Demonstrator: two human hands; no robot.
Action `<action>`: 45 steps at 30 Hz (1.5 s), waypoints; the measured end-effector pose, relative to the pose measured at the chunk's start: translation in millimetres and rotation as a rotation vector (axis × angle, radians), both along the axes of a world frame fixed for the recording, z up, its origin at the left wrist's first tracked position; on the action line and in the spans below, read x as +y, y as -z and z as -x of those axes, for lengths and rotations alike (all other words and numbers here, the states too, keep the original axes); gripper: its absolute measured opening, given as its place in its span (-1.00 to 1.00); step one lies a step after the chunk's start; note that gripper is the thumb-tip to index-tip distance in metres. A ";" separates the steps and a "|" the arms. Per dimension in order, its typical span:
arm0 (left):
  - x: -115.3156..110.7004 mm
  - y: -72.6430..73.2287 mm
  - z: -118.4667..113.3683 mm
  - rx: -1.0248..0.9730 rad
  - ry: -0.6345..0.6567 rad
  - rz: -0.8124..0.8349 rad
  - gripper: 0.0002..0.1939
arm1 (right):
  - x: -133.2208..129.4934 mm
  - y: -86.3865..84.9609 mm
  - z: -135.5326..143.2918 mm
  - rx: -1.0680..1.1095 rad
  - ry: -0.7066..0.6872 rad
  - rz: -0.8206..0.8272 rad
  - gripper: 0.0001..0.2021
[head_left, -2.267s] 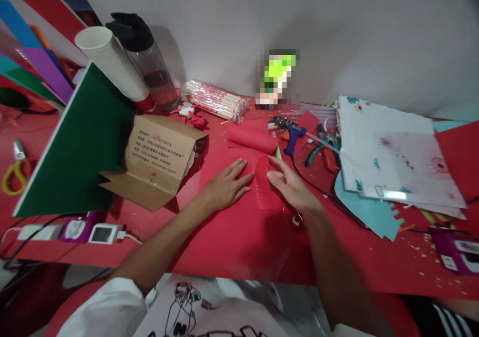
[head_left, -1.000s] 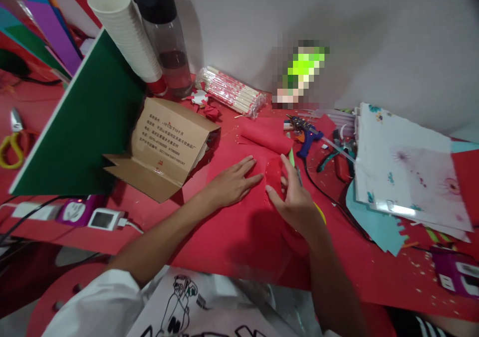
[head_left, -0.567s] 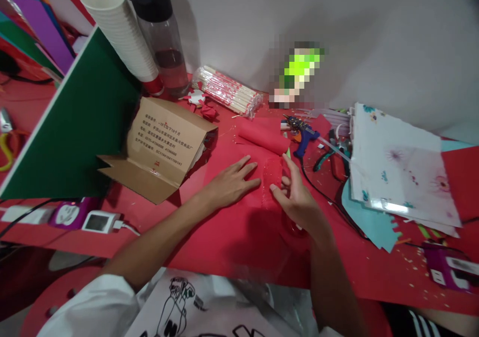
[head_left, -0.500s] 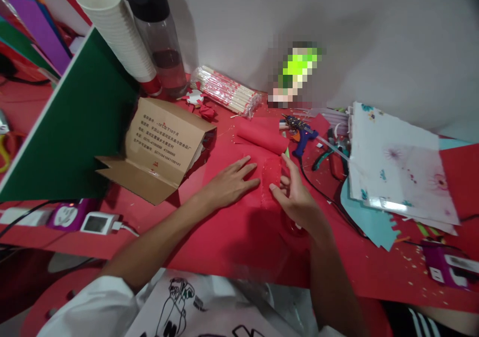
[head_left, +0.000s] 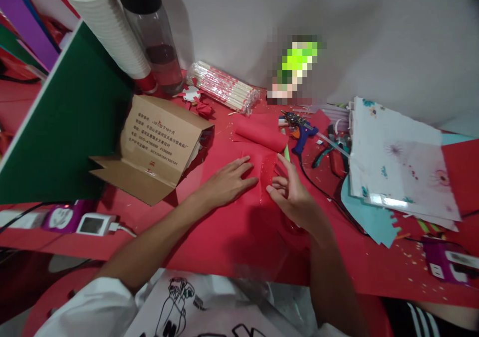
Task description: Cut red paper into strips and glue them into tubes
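My left hand [head_left: 230, 181] lies flat with fingers spread on a large red sheet of paper [head_left: 217, 232]. Just right of its fingertips, a small shiny red paper strip [head_left: 268, 170] stands up a little from the sheet, with a dotted line along it. My right hand [head_left: 294, 190] curls at the strip's right edge, thumb and fingers closed on it; the exact grip is partly hidden. Beyond both hands lies a rolled piece of red paper [head_left: 262, 133]. A blue glue gun [head_left: 305, 135] rests to the right of the roll.
An open cardboard box [head_left: 157, 142] and a green board [head_left: 71, 122] stand at left. Behind them are stacked paper cups [head_left: 108, 28] and a bottle [head_left: 157, 48]. Wrapped sticks [head_left: 224, 87] lie by the wall. Pliers [head_left: 335, 155] and a floral sheet [head_left: 400, 162] are at right.
The view has shifted slightly. My right hand and the red strip have tilted or moved slightly left; my left hand stays flat on the sheet.
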State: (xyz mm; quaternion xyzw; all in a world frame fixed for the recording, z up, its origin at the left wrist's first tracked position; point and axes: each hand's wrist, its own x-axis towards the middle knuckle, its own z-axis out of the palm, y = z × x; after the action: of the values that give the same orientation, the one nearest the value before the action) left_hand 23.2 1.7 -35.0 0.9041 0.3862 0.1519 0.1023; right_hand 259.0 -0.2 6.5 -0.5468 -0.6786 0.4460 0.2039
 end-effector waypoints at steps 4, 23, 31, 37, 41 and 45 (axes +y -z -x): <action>0.1 -1.2 0.1 0.011 0.003 -0.007 -0.66 | -2.4 -5.1 2.8 -0.016 -0.027 -0.023 -0.18; -7.1 -2.8 -1.2 -0.077 0.014 0.029 -0.69 | -9.2 -19.8 0.6 -0.001 -0.025 0.016 -0.21; -7.5 -1.8 -1.2 -0.106 0.015 0.042 -0.70 | -14.5 -23.4 2.7 -0.102 -0.047 -0.021 -0.17; -8.2 -0.2 0.2 -0.129 0.008 0.053 -0.68 | -20.4 -23.3 6.0 -0.235 -0.074 -0.054 -0.13; -7.5 -1.2 3.8 -0.164 0.018 0.073 -0.65 | -22.2 -21.1 7.5 -0.284 -0.075 -0.090 -0.10; -8.1 -4.4 6.7 -0.200 -0.004 0.106 -0.61 | -23.9 -19.2 8.4 -0.255 -0.046 -0.094 0.00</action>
State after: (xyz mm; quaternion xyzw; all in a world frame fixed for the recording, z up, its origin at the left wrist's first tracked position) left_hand 16.5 -6.4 -30.6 0.8770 0.3835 0.2208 0.1874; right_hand 250.6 -24.0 25.7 -0.5733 -0.7315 0.3450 0.1312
